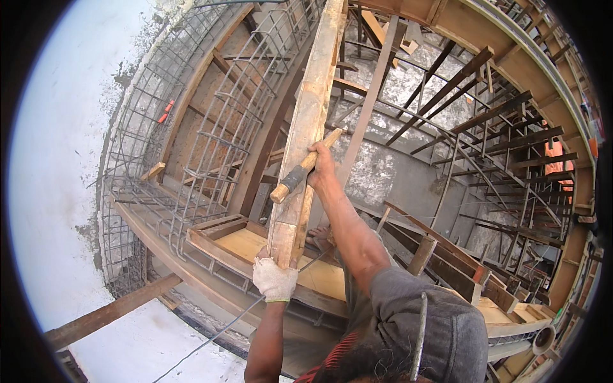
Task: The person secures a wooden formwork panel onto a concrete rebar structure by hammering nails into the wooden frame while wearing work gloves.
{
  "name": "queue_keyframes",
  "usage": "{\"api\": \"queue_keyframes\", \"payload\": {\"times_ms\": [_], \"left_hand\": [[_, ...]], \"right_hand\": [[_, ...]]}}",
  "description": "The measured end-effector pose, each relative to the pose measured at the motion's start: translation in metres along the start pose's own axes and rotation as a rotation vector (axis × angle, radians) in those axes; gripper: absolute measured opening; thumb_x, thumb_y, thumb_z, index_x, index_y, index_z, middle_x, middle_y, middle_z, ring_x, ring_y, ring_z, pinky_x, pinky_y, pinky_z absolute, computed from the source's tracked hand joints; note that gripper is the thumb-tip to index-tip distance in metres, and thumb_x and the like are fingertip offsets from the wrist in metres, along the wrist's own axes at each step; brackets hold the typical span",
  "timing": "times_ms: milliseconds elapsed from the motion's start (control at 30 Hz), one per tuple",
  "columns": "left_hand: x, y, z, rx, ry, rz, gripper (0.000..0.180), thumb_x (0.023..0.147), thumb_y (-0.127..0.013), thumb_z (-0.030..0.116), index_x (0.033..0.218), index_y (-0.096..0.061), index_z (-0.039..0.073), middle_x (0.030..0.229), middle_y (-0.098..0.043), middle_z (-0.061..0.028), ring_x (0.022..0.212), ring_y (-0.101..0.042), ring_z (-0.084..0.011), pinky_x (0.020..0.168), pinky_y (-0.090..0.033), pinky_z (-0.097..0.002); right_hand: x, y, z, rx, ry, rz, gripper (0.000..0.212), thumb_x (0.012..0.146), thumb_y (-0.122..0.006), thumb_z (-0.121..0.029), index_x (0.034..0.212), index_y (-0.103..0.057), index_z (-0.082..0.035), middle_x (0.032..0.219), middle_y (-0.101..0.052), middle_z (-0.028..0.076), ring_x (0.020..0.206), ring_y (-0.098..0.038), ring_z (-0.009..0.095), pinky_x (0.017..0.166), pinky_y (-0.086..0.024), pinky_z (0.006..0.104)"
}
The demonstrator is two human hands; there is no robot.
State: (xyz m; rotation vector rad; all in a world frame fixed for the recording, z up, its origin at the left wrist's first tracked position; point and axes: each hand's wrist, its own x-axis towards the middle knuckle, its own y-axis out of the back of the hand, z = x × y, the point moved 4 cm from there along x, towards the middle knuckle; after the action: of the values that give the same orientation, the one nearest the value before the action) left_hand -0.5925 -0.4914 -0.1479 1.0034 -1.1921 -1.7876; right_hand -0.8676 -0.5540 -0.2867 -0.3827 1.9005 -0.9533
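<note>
A long, worn wooden beam [305, 115] runs from near my body up to the far edge. My left hand [274, 279], in a whitish knit glove, is closed round its near end. Higher up, my bare right hand [323, 165] wraps round a short wooden handle [280, 193] with a band of black tape. That handle lies slantwise across the beam's face, and whether a tool head is fixed to it I cannot tell. Below the beam's near end sits a shallow wooden formwork box [233, 246] with a yellowish panel inside. A bare foot [319, 237] shows beside the beam.
Steel reinforcement cages [220, 137] stand at the left, beside a pale wall [60, 159]. A thin cable [220, 336] crosses below my left hand. Timber props [460, 127] crowd the lower level at the right. A metal rod [419, 338] stands out in front of my right sleeve.
</note>
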Motion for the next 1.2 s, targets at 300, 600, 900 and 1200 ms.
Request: {"api": "queue_keyframes", "payload": {"times_ms": [300,600,900,1200], "left_hand": [[0.046,-0.012,0.018,-0.109,-0.093,0.029,0.068,0.068,-0.087,0.027,0.123,-0.055,0.003,0.110,-0.063,-0.0217,0.105,-0.061,-0.0423,0.091,-0.049,-0.0488],[0.083,0.000,-0.039,-0.012,-0.133,0.038,0.067,0.069,-0.086,0.041,0.118,-0.063,0.002,0.108,-0.065,-0.0233,0.103,-0.063,-0.0411,0.090,-0.051,-0.0468],[0.091,0.001,-0.034,0.131,-0.035,-0.083,0.068,0.070,-0.084,0.042,0.120,-0.062,0.001,0.111,-0.065,-0.0216,0.109,-0.064,-0.0378,0.094,-0.052,-0.0445],[0.079,-0.059,-0.068,0.068,0.201,-0.238,0.068,0.072,-0.083,0.036,0.122,-0.055,0.000,0.119,-0.063,-0.0244,0.113,-0.063,-0.0418,0.097,-0.051,-0.0470]], "right_hand": [[0.030,-0.024,-0.026,-0.076,0.094,-0.124,0.037,0.081,-0.060,-0.012,0.115,-0.053,0.001,0.100,-0.060,0.013,0.091,-0.062,0.030,0.089,-0.054,0.0474],[0.041,-0.032,0.005,-0.141,-0.013,-0.347,0.040,0.083,-0.060,-0.015,0.117,-0.053,0.005,0.105,-0.062,0.016,0.096,-0.065,0.031,0.087,-0.057,0.0499],[0.084,-0.002,0.029,0.058,-0.104,-0.160,0.021,0.077,-0.061,-0.010,0.095,-0.053,-0.017,0.072,-0.054,0.002,0.061,-0.057,0.021,0.057,-0.055,0.0396],[0.053,0.066,0.001,-0.239,-0.273,0.084,0.044,0.086,-0.051,-0.008,0.125,-0.042,0.010,0.116,-0.058,0.023,0.104,-0.063,0.041,0.096,-0.053,0.0589]]}}
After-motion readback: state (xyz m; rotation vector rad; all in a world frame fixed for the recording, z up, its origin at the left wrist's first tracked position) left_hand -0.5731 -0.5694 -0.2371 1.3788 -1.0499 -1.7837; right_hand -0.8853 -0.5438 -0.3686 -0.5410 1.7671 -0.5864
